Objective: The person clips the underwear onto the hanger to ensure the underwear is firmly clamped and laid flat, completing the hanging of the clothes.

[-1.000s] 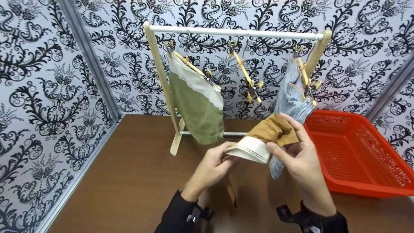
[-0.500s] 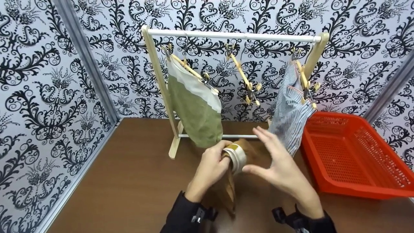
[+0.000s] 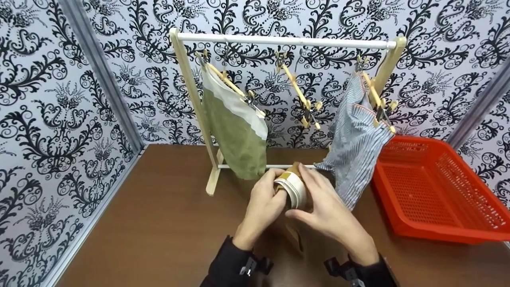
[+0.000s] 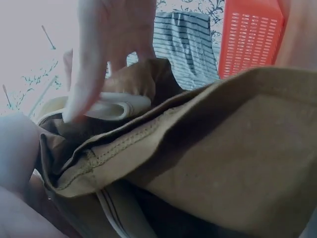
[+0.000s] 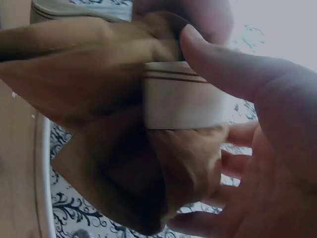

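Small brown pants (image 5: 190, 153) with a cream waistband (image 3: 295, 190) are bunched up between both hands above the table. My left hand (image 3: 263, 199) grips them at the waistband from the left, thumb on the near side. From the right, my right hand (image 3: 324, 199) holds the cloth, its thumb at the band and its fingers behind in the right wrist view. A brown fold of the cloth hangs below the hands. In the left wrist view, stitched brown cloth (image 4: 247, 144) fills the foreground.
Behind the hands stands a rack with a white rail (image 3: 279, 40). From it hang a green garment with a white top (image 3: 235, 135), a bare clip hanger (image 3: 295, 85) and a striped garment (image 3: 352, 147). A red basket (image 3: 446, 231) sits at right on the brown table (image 3: 159, 223).
The waistband has turned to face left and is now bunched. My right hand let go, stood spread beside the pants half a second ago, and has now closed in on them again.
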Demonstrator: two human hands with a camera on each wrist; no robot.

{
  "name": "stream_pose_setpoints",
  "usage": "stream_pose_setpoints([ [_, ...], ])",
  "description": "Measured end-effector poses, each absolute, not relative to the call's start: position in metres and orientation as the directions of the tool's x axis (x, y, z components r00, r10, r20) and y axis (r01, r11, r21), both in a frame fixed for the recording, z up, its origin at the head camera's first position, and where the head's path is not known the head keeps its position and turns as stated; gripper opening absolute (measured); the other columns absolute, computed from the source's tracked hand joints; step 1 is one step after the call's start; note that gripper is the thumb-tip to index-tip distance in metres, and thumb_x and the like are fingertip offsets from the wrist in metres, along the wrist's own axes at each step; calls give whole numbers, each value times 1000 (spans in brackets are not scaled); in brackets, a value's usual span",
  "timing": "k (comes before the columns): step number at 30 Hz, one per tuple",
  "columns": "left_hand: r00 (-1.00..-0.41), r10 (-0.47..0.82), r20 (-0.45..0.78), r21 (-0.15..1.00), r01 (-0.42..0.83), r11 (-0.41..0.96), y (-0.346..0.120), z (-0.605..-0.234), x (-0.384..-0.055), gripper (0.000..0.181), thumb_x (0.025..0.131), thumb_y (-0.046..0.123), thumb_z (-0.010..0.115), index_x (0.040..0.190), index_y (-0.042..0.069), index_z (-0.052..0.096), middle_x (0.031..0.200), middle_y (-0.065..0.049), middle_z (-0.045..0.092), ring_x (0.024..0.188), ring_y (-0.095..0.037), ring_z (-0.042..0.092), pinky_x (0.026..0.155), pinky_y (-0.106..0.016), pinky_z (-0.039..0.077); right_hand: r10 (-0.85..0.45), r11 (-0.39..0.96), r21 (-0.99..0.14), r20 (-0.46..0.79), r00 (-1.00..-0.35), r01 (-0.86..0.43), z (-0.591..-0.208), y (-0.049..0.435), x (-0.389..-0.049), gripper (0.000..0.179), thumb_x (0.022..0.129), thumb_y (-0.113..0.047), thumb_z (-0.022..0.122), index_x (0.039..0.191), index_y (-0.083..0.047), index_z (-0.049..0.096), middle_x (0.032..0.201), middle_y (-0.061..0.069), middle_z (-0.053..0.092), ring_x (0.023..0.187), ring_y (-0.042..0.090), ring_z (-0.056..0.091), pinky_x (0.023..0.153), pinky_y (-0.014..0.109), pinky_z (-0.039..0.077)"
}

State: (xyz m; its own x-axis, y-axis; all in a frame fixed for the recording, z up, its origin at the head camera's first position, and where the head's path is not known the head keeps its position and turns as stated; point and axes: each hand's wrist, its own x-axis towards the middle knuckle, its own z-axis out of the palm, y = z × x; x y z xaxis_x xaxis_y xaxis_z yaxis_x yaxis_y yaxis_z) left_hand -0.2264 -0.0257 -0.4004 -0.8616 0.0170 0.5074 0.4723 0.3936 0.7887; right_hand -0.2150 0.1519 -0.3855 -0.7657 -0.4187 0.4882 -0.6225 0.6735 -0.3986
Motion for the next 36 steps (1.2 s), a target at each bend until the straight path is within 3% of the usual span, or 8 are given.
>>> stream_pose_setpoints([
  [7, -891, -21, 453, 821, 407, 400, -20, -397, -222, 27, 87, 9, 59, 112, 13, 67, 103, 2, 70, 92, -14, 63, 81, -36, 51, -430, 701, -314, 531, -731, -640, -390, 146, -216, 106, 73, -24, 90, 155, 6, 30, 151, 28, 43, 142, 48, 34, 116, 62, 25],
  [15, -894, -15, 448, 811, 400, 427, -20, -398, -222, 21, 93, 13, 60, 113, 10, 66, 102, 1, 69, 91, -15, 64, 82, -36, 52, -402, 698, -327, 558, -726, -637, -388, 147, -216, 84, 75, 3, 66, 153, 7, 34, 146, 26, 50, 139, 46, 40, 115, 62, 28],
  [19, -896, -23, 443, 806, 388, 447, -20, -398, -223, 22, 94, 14, 60, 115, 9, 65, 101, 1, 69, 88, -16, 63, 80, -37, 52, -375, 690, -359, 565, -735, -629, -386, 150, -217, 70, 81, 7, 60, 150, 4, 44, 144, 23, 53, 138, 45, 43, 115, 59, 29],
  [23, -896, -28, 443, 806, 384, 451, -20, -400, -223, 29, 94, 14, 62, 122, 8, 61, 109, -4, 69, 96, -19, 65, 84, -40, 53, -356, 679, -372, 586, -728, -632, -384, 157, -219, 57, 84, 11, 61, 140, 2, 58, 139, 19, 59, 131, 41, 51, 112, 55, 36],
  [27, -895, 21, 445, 792, 405, 457, -22, -402, -225, 39, 93, 12, 62, 131, 7, 55, 118, -7, 68, 103, -20, 65, 88, -40, 52, -338, 655, -397, 606, -720, -642, -379, 171, -221, 52, 82, 16, 64, 132, 1, 65, 129, 17, 66, 119, 37, 62, 103, 52, 47],
  [30, -885, 95, 456, 770, 446, 456, -28, -403, -227, 41, 90, 10, 64, 130, 7, 55, 111, -5, 69, 94, -18, 65, 83, -37, 52, -318, 641, -415, 621, -716, -645, -375, 182, -222, 49, 79, 17, 67, 125, 0, 69, 117, 16, 72, 98, 32, 71, 88, 45, 57],
  [33, -860, 193, 472, 729, 504, 464, -37, -405, -230, 39, 87, 7, 66, 124, 9, 55, 96, 0, 68, 80, -14, 62, 73, -32, 52, -282, 629, -434, 646, -709, -645, -370, 192, -222, 38, 83, 13, 72, 118, -3, 74, 109, 10, 75, 86, 22, 72, 80, 32, 58],
  [36, -825, 309, 474, 696, 566, 442, -47, -407, -233, 42, 83, 2, 67, 123, 11, 55, 88, 4, 64, 72, -10, 59, 68, -28, 50, -233, 605, -475, 662, -712, -639, -368, 197, -219, 24, 88, 5, 74, 109, -6, 78, 92, 0, 76, 65, 10, 62, 63, 18, 51],
])
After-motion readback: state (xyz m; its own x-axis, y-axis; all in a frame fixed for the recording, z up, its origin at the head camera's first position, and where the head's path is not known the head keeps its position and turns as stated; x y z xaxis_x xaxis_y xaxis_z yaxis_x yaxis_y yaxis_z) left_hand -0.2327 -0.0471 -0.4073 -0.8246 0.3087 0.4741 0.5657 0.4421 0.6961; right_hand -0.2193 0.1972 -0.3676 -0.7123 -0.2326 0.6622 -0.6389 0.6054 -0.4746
